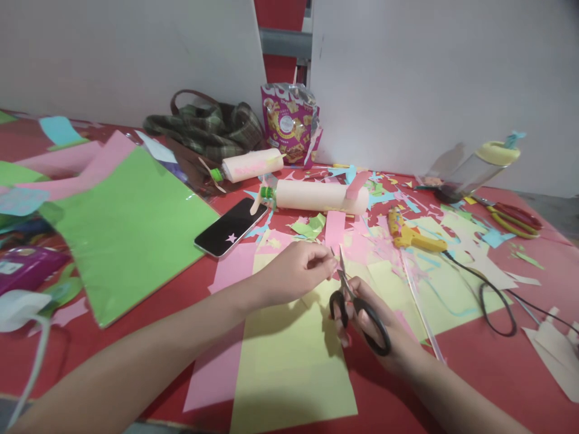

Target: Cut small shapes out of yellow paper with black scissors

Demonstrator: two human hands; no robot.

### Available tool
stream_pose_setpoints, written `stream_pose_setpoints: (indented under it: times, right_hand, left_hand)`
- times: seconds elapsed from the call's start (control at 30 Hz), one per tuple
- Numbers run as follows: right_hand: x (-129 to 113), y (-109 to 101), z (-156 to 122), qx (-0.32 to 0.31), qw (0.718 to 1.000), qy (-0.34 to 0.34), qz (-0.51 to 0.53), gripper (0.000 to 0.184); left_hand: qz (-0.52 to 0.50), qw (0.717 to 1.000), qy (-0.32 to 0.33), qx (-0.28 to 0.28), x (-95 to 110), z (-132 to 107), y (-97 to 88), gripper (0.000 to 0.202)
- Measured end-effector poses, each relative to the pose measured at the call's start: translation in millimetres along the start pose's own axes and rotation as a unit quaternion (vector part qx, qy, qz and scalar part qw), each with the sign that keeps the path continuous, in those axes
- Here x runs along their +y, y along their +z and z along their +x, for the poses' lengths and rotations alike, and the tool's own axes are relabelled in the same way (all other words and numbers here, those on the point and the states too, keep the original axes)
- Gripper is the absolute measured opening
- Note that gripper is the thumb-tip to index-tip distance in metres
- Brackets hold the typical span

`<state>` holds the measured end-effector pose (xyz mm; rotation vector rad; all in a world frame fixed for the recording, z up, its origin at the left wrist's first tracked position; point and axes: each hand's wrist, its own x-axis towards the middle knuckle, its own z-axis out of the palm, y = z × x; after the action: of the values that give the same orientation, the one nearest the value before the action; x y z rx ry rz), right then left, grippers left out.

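My right hand grips a pair of scissors by its black handles. The blades are slightly parted and point away from me. Close to their tips, my left hand is closed in a pinch. What sits between its fingertips is too small to make out. Below both hands lie a pale yellow paper sheet and a pink sheet. A phone with a small pink star on its screen rests beyond my left wrist.
Two paper-wrapped bottles lie among paper scraps. A yellow glue gun with a black cord is on the right, near red-handled pliers and a tilted bottle. Green paper covers the left. Behind stands a snack bag.
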<state>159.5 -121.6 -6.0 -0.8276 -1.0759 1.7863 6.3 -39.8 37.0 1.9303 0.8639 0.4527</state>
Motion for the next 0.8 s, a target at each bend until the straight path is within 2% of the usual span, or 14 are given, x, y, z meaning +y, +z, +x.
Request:
stream_pose_setpoints:
  times: [0.17,0.43,0.8]
  right_hand:
    - [1.2,-1.3,-1.0,0.003,1.0,-0.009,-0.006,0.025]
    - [2.9,2.7,-1.7,0.023,0.999,-0.012,0.025,0.023]
    - [5.2,5.8,-2.5,0.02,1.0,-0.016,-0.013,0.021]
  left_hand:
    - [-0.042,0.999,-0.005,0.012,-2.7,-1.5,7.7,0.025]
    - [-0.128,0.988,-0.011,0.091,-2.2,-3.4,23.9,0.025]
    - [-0.162,0.979,-0.032,0.123,-3.3,-8.5,37.9,0.029]
